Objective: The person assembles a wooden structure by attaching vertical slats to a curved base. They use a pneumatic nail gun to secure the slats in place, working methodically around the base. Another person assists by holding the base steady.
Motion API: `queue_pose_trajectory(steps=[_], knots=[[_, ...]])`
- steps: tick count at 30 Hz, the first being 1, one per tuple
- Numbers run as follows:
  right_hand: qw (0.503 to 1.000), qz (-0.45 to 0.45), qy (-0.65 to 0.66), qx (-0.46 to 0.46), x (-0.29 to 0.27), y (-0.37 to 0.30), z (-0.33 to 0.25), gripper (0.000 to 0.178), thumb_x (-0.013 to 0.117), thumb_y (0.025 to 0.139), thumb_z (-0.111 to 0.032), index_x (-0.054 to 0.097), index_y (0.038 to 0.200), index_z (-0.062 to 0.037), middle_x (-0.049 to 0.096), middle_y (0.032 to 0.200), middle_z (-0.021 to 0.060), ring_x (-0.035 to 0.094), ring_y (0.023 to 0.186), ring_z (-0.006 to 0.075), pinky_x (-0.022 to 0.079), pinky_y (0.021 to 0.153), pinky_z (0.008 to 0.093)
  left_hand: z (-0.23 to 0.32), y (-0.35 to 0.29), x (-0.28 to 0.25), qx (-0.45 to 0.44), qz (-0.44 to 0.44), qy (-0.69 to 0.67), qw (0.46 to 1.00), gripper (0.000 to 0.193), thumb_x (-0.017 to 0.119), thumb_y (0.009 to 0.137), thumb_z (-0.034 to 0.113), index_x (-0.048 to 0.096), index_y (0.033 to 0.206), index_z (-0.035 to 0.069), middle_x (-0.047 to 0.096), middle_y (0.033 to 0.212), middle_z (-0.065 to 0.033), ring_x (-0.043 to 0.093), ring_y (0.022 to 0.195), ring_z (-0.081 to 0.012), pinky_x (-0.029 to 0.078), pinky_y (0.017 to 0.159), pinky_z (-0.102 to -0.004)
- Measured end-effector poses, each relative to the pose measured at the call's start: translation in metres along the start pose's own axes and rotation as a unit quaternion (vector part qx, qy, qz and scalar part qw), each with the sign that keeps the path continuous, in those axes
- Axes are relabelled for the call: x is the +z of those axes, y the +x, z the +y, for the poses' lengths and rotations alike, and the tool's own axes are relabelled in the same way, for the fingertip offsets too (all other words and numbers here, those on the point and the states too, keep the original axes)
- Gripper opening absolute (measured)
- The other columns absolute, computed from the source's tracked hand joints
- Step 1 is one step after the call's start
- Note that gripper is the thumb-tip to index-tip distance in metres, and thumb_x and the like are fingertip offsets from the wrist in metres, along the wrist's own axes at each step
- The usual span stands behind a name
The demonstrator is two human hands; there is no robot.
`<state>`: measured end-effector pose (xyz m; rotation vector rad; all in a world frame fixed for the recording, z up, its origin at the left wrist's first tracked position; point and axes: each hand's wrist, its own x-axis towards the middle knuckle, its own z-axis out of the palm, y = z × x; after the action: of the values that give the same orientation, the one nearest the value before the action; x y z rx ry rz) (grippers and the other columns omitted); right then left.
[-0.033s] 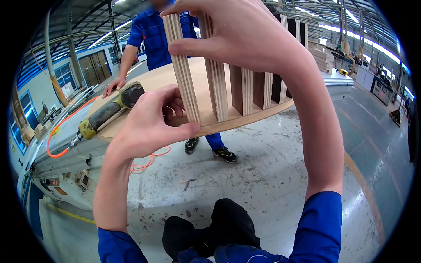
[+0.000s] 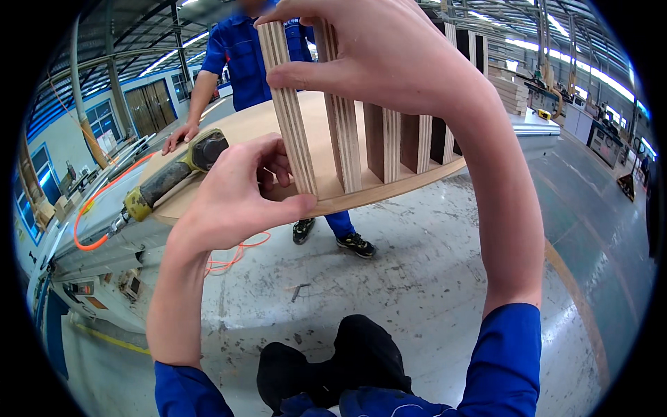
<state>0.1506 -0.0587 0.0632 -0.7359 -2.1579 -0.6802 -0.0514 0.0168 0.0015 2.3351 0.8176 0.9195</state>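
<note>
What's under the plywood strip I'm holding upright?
The plywood strip stands on the edge of a curved wooden panel, with more upright strips beside it. The left hand grips its base, covering the joint; the right hand covers its top.

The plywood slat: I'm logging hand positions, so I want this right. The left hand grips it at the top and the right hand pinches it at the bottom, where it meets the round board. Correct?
Not quite: the hands are swapped. In the head view the right hand grips the plywood slat at the top, and the left hand pinches it at the bottom, where it meets the round board.
</note>
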Motion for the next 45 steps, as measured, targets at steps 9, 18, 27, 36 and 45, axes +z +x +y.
queue_pose_trajectory(steps=[9,18,27,36,45], knots=[[0.999,0.022,-0.031,0.008,0.006,-0.001,0.0,0.048,0.074,0.088,-0.039,0.071,0.118,-0.0012,0.072,0.091,0.0226,0.07,0.092,0.0402,0.055,0.086,0.0474,0.004,0.001,0.0,-0.022,-0.01,-0.03,0.999,0.048,0.085,0.074,0.02,0.065,0.113,0.0,0.06,0.094,0.0022,0.049,0.079,-0.0059,0.043,0.072,-0.0236],[0.999,-0.017,-0.005,0.029,-0.002,0.0,-0.003,0.05,0.074,0.089,-0.041,0.072,0.119,-0.0022,0.072,0.09,0.0194,0.071,0.092,0.0374,0.054,0.088,0.0454,-0.001,0.001,-0.002,-0.003,-0.012,0.007,1.0,0.048,0.085,0.076,0.02,0.066,0.115,-0.001,0.062,0.094,0.0021,0.051,0.079,-0.0052,0.044,0.073,-0.0236],[0.999,0.018,0.006,-0.03,0.003,-0.001,0.005,0.048,0.074,0.087,-0.04,0.073,0.118,-0.0024,0.072,0.089,0.0192,0.07,0.09,0.0361,0.054,0.09,0.0453,-0.002,0.001,-0.006,-0.022,-0.029,-0.002,0.999,0.05,0.084,0.077,0.02,0.066,0.118,-0.002,0.063,0.097,0.0023,0.052,0.08,-0.0043,0.044,0.072,-0.0231],[0.999,0.026,0.02,-0.038,0.005,0.0,0.008,0.046,0.075,0.086,-0.037,0.075,0.115,-0.0022,0.072,0.085,0.0168,0.07,0.086,0.0329,0.054,0.087,0.044,-0.005,0.003,-0.004,0.002,-0.022,-0.066,0.998,0.055,0.084,0.077,0.02,0.062,0.122,-0.003,0.062,0.098,0.003,0.051,0.079,-0.0027,0.043,0.068,-0.0198],[0.999,-0.004,0.038,0.005,-0.006,0.0,-0.005,0.044,0.075,0.087,-0.038,0.076,0.113,-0.0025,0.07,0.079,0.0143,0.069,0.081,0.0326,0.055,0.085,0.0434,0.001,0.002,-0.003,-0.003,-0.022,-0.028,0.999,0.055,0.084,0.074,0.021,0.063,0.119,-0.002,0.06,0.095,0.0035,0.05,0.077,-0.0033,0.042,0.067,-0.0192]])
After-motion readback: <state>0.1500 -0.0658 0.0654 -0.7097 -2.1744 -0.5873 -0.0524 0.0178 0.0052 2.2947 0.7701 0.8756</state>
